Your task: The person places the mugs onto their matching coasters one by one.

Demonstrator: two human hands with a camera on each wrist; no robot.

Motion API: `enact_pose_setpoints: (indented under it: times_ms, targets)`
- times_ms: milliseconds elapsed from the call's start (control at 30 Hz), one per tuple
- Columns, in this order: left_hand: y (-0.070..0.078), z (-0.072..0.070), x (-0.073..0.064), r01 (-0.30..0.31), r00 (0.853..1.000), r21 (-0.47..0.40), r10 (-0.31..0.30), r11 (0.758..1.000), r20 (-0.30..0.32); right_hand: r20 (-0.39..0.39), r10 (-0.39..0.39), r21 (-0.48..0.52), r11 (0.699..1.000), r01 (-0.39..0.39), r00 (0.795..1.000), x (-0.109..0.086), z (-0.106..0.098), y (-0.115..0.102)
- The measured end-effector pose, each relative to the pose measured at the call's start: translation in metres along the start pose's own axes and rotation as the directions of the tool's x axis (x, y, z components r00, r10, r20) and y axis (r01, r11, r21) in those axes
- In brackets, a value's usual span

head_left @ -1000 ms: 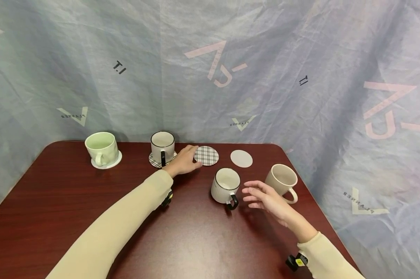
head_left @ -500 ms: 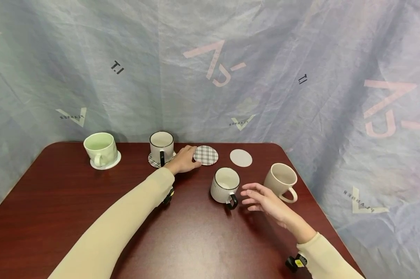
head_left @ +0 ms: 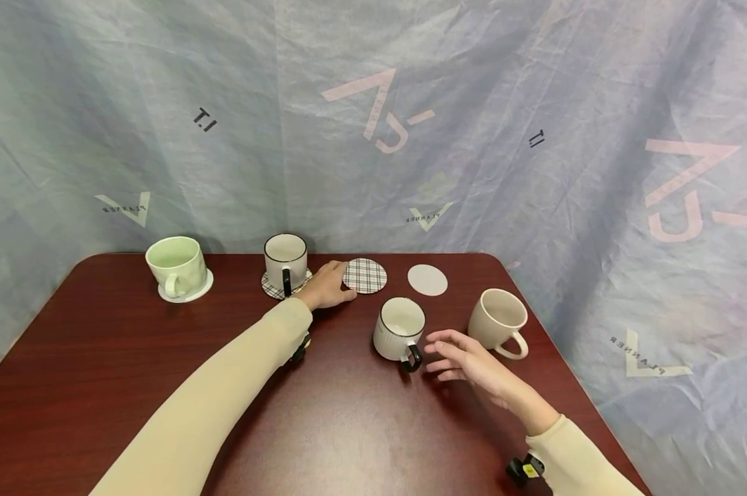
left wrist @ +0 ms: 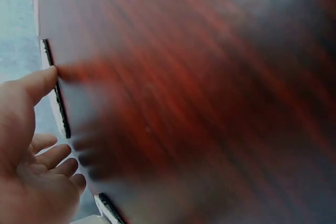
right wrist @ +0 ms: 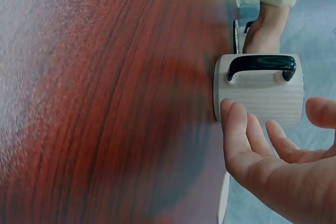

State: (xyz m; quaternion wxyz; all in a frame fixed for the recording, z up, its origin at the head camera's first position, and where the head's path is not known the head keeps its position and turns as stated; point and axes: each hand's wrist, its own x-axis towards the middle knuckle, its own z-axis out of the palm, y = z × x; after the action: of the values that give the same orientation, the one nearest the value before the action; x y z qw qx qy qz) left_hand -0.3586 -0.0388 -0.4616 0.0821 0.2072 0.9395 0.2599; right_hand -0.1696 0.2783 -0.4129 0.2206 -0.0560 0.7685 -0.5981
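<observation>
My left hand (head_left: 328,284) is at the left edge of a round plaid coaster (head_left: 368,277), its thumb and fingers spread apart. In the left wrist view the thumb lies near the rim of the coaster (left wrist: 60,111); whether it touches I cannot tell. Just right of a ribbed white mug with a black rim and black handle (head_left: 396,336), my right hand (head_left: 469,358) hovers with fingers loosely extended, holding nothing. The right wrist view has the fingers close beside the ribbed mug (right wrist: 262,90), on its handle side.
A plain beige mug (head_left: 496,322) stands right of my right hand. Behind lies a white coaster (head_left: 427,280). A similar black-handled mug (head_left: 277,265) rests on a plaid coaster near my left wrist. Far left, a green mug (head_left: 177,269) sits on a white coaster (head_left: 201,288).
My right hand has drifted slightly left and down, nearer the ribbed mug. The left hand holds its place by the plaid coaster. The head view has shifted a little.
</observation>
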Motion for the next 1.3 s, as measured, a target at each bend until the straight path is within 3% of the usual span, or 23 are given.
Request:
enact_pose_setpoints:
  times_ms: [333, 633, 900, 1300]
  targets:
    - [-0.0068, 0.0042, 0.0074, 0.009, 1.0, 0.026, -0.009, 1.0, 0.006, 0.01, -0.002, 0.028, 1.0, 0.001, 1.0, -0.0005, 0.0032, 0.0016]
    - [-0.0056, 0.0002, 0.0024, 0.024, 0.999, 0.015, -0.025, 1.0, 0.034, 0.036, 0.0, 0.057, 0.998, -0.002, 0.999, -0.0003, 0.0051, 0.0051]
    - [-0.0088, 0.0035, 0.0097, 0.042, 0.999, 0.021, -0.043, 0.999, 0.026, 0.027, 0.004, 0.071, 0.997, -0.006, 1.0, 0.0001, 0.0038, 0.0059]
    - [-0.0023, 0.0005, 0.0031, 0.025, 0.999, 0.051, -0.026, 0.998, 0.022, 0.028, 0.006, 0.066, 0.998, -0.008, 1.0, -0.002, 0.0071, 0.0044]
